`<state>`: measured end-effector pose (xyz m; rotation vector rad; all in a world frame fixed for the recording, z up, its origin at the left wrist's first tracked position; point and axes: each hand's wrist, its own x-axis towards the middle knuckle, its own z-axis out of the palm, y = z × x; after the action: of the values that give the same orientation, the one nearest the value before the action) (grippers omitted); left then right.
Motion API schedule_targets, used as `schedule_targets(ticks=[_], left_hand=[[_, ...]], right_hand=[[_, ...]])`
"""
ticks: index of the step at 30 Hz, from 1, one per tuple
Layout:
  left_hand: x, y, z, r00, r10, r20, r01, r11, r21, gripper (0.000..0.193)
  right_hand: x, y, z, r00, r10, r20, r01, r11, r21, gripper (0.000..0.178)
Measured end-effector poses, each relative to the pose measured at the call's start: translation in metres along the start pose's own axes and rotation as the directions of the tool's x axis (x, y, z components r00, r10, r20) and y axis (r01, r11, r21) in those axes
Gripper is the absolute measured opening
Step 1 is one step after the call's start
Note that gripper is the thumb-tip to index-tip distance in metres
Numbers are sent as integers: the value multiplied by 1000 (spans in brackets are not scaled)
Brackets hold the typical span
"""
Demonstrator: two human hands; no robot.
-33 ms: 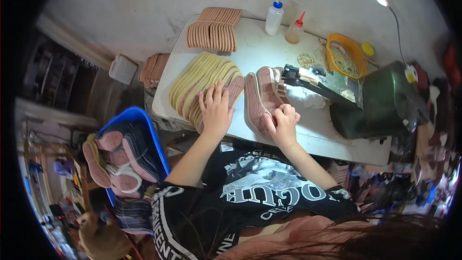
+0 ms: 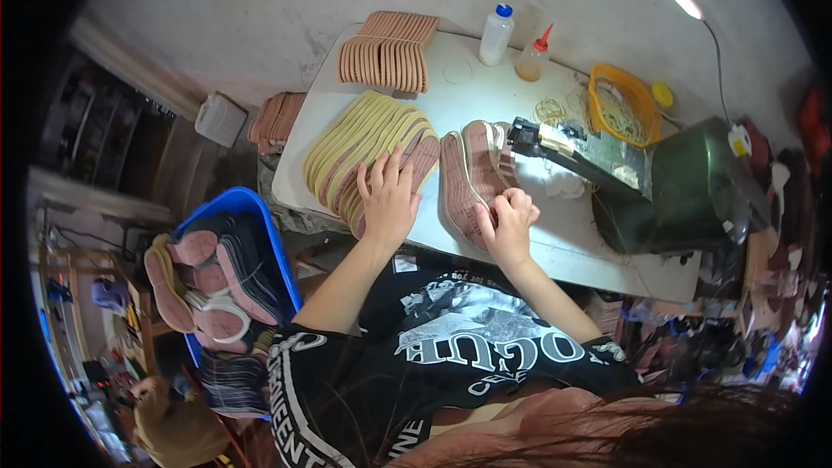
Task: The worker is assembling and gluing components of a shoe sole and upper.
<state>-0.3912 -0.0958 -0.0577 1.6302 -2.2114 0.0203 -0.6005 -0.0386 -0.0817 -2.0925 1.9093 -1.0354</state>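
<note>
A fanned row of pink insoles with yellow edges (image 2: 344, 140) leans across the left part of the table. My left hand (image 2: 388, 204) lies on its near right side, fingers spread over the pink top insole. To the right stands a tight bundle of pink insoles with pale edges (image 2: 462, 191), set on their sides. My right hand (image 2: 511, 230) curls its fingers at the near end of this bundle, thumb on the insoles. Its palm side is hidden, so the exact hold is partly covered.
The white table (image 2: 572, 251) carries a banded peach insole stack (image 2: 387, 52), a white bottle (image 2: 496, 39), a red-tipped bottle (image 2: 532, 61), an orange basket of rubber bands (image 2: 624, 104), and a dark machine arm (image 2: 589, 160) beside my right hand. A blue crate (image 2: 279, 251) with insoles stands lower left.
</note>
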Motion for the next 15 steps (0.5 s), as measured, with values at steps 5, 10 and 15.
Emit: schedule_targets(ticks=[5, 10, 15], left_hand=[[5, 4, -5, 998, -32, 61, 33, 999, -15, 60], [16, 8, -9, 986, -168, 10, 168, 983, -73, 56], [21, -8, -14, 985, -171, -39, 152, 944, -292, 46]], right_hand=[[-3, 3, 15, 977, 170, -131, -145, 972, 183, 24], [3, -5, 4, 989, 145, -24, -143, 986, 82, 46], [-10, -5, -35, 960, -49, 275, -70, 911, 406, 58]])
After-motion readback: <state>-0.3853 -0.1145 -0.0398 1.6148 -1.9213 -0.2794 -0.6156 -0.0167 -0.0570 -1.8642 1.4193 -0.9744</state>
